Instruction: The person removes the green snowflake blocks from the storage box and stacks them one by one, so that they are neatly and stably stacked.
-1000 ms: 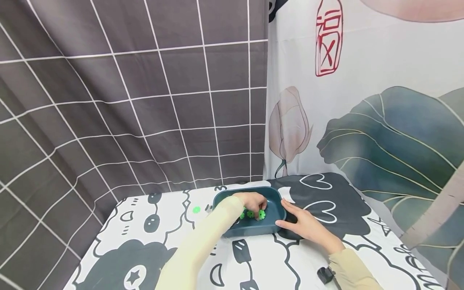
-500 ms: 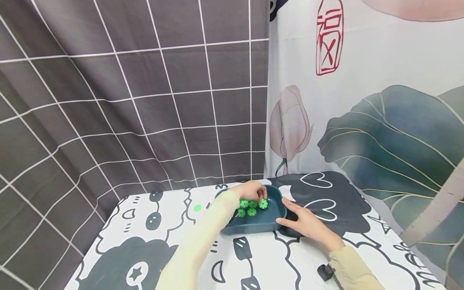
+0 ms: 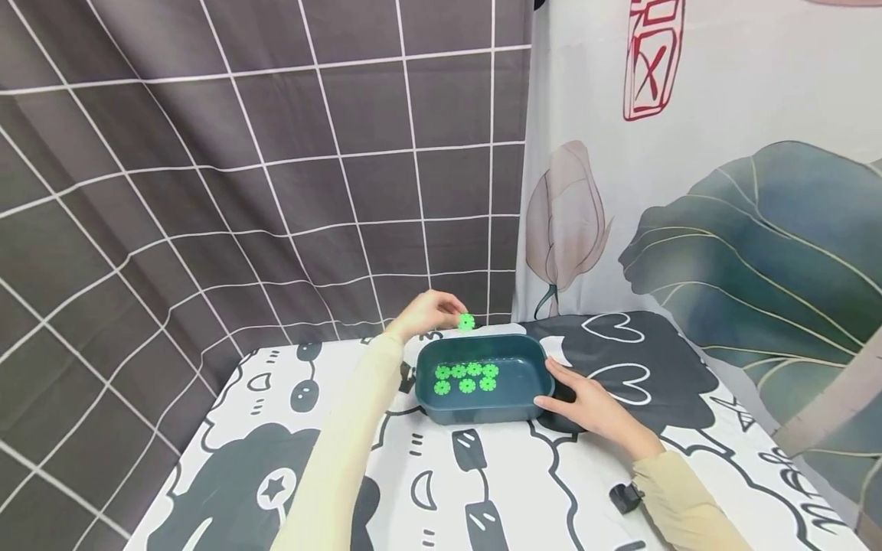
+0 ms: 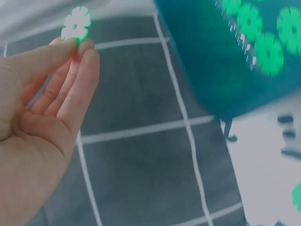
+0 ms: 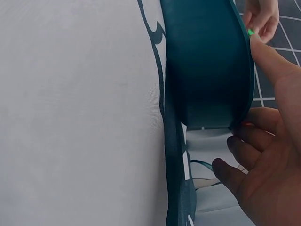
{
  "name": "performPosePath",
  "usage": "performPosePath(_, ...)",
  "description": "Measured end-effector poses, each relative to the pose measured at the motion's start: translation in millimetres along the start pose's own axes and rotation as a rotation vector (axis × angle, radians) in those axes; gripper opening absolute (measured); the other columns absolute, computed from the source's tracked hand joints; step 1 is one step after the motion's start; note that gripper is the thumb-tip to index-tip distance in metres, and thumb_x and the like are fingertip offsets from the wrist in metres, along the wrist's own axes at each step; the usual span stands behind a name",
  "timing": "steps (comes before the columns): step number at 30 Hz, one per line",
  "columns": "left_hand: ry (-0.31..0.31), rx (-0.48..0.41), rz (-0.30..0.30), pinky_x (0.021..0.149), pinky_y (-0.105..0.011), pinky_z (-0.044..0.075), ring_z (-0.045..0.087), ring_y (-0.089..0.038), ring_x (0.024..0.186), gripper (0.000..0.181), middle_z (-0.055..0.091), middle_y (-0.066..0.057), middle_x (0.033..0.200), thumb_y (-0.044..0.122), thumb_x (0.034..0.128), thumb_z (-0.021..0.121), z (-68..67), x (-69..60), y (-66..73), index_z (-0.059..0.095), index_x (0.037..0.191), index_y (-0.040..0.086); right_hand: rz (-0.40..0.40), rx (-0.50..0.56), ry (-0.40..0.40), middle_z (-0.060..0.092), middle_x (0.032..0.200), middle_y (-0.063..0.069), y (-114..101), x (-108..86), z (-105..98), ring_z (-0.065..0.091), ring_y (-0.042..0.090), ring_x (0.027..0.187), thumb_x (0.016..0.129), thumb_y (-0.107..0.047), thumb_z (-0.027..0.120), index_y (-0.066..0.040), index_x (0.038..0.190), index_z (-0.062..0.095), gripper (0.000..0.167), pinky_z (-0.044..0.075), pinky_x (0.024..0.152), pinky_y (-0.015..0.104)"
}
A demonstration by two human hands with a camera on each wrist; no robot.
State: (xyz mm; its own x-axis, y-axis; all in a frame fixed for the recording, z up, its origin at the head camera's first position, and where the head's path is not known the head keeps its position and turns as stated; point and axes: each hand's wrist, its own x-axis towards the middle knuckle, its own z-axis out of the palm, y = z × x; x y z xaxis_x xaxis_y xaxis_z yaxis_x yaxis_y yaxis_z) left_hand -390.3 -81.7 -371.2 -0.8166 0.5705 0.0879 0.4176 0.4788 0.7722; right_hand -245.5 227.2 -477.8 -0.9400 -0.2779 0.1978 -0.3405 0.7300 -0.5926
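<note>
A teal rectangular box (image 3: 448,415) stands on the patterned cloth, with several green snowflake discs (image 3: 468,385) lying flat in its left and middle part. My left hand (image 3: 429,312) is raised above the box's back rim and pinches another green snowflake disc (image 4: 76,23) between thumb and fingertips. At the box's right end, my right hand (image 3: 586,402) holds the wall, thumb and forefinger spread round its end and the other fingers loosely bent. The left wrist view catches part of one more green disc (image 4: 297,195) on the cloth; the arm hides that spot in the head view.
A black-and-white cartoon cloth (image 3: 524,490) covers the table. Behind it hang a dark grid curtain (image 3: 310,191) and a white curtain with lotus prints (image 3: 586,92). A small black device (image 3: 625,497) sits at my right wrist.
My left hand has risen out of the box and moved left and back, carrying a green snowflake disc. The discs in the box are now uncovered. My right hand stays at the box's end.
</note>
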Motion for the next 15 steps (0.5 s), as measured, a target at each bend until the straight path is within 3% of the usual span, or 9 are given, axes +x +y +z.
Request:
performPosePath(6,0.135,-0.079,-0.032,0.085,-0.035,0.059,0.071,-0.033,0.095,0.021,0.072,-0.016,0.097,-0.005,0.0892,0.068,-39.0,-20.5,-8.2,0.071,0.110,-0.005,0.002,0.002,-0.008,0.035,0.158,0.021,0.9,1.9,-2.6,0.034,0.046,0.142,0.092,-0.053,0.067,0.000,0.153,0.038,0.085,0.032,0.111,0.062)
performPosePath(15,0.260,-0.014,-0.114,0.084,-0.042,0.059,0.071,-0.037,0.096,0.022,0.074,-0.015,0.100,0.005,0.0918,0.070,-81.9,-64.3,-31.2,0.070,0.113,-0.002,0.014,0.002,-0.012,0.034,0.159,0.019,1.7,-0.4,-2.8,0.033,0.046,0.143,0.092,-0.054,0.066,-0.001,0.153,0.038,0.085,0.031,0.111,0.064)
